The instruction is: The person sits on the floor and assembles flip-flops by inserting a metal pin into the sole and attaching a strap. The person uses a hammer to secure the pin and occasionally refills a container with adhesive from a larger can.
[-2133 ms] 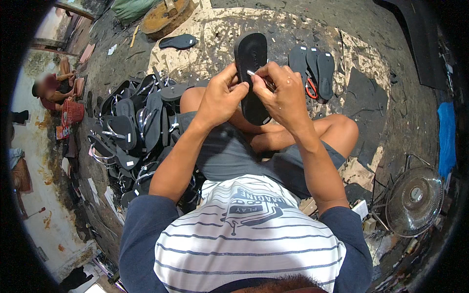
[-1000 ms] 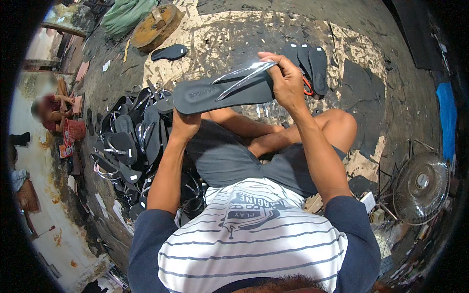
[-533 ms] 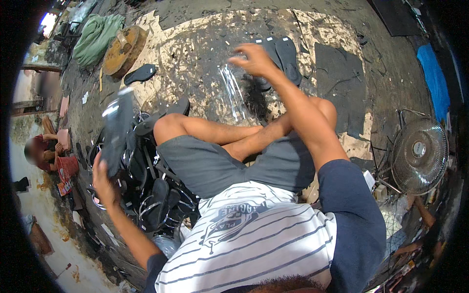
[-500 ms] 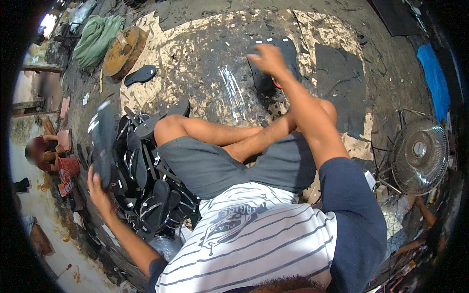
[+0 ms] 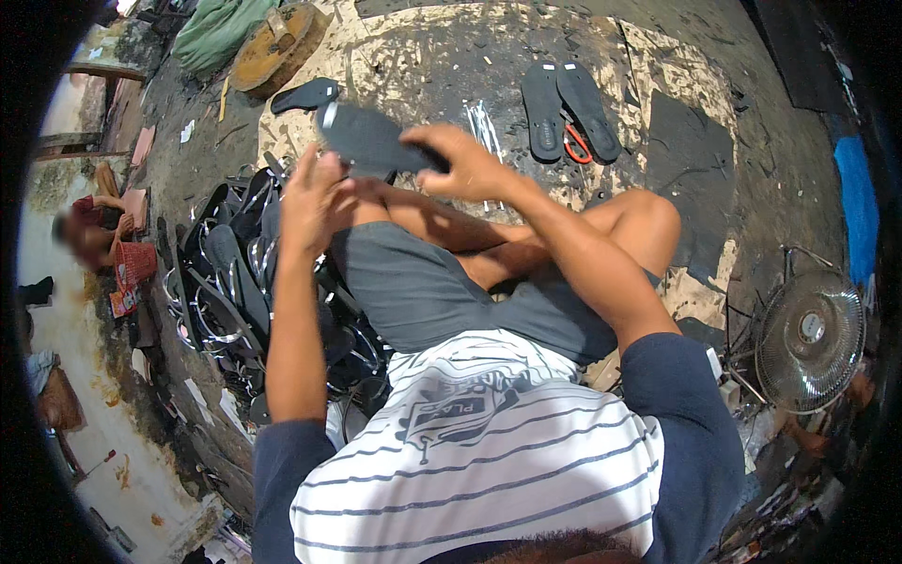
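head view, flat dark rubber sole [image 5: 371, 141], both hands gripping

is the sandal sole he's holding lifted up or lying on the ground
Lifted. Both hands, left and right, hold the dark sandal sole in the air above his knees, clear of the ground.

Workshop floor around the seated person

Two soles [image 5: 568, 108] lie side by side with red scissors [image 5: 577, 146] between them; a lone sole [image 5: 303, 95] sits near a round wooden block [image 5: 274, 34], a heap of flip-flops [image 5: 235, 282] on the left, a fan [image 5: 810, 340] on the right.
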A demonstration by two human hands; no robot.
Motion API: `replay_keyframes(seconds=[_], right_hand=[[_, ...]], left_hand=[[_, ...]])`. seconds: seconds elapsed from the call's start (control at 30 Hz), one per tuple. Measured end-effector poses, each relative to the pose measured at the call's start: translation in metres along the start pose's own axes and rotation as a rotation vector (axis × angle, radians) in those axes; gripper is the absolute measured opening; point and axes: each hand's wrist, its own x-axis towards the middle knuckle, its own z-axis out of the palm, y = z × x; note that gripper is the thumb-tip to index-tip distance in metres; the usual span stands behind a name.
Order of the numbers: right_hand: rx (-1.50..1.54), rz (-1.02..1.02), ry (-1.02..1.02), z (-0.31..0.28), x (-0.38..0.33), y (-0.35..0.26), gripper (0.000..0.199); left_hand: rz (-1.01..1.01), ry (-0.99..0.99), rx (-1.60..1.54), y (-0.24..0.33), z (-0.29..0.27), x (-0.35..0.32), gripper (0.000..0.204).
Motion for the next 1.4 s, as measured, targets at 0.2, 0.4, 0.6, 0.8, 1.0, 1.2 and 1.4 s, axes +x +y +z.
replay_keyframes(seconds=[0.2,0.4,0.6,0.8,1.0,1.2,1.4], right_hand=[[0.055,0.547,0.125,0.006,-0.005,0.089,0.047],[-0.437,1.009,0.17,0.034,-0.039,0.173,0.04],[-0.126,0.93,0.539,0.005,-0.052,0.17,0.028],[0.332,0.442,0.383,-0.038,-0.016,-0.016,0.027],[0.391,0.35,0.468,-0.063,-0.016,-0.093,0.019],[0.46,0.351,0.636,-0.073,-0.015,-0.118,0.017],[0.354,0.244,0.612,-0.068,-0.004,-0.139,0.015]], left_hand=[[0.077,0.021,0.086,-0.012,-0.015,-0.001,0.037],[0.108,-0.051,0.439,-0.053,-0.035,-0.045,0.063],[0.536,0.191,0.876,-0.005,0.002,-0.036,0.053],[0.4,-0.262,0.338,0.032,0.106,0.007,0.041],[0.352,-0.363,0.006,0.055,0.135,-0.013,0.036],[0.334,-0.265,-0.125,0.052,0.118,-0.032,0.034],[0.457,-0.271,-0.16,0.047,0.112,-0.027,0.031]])
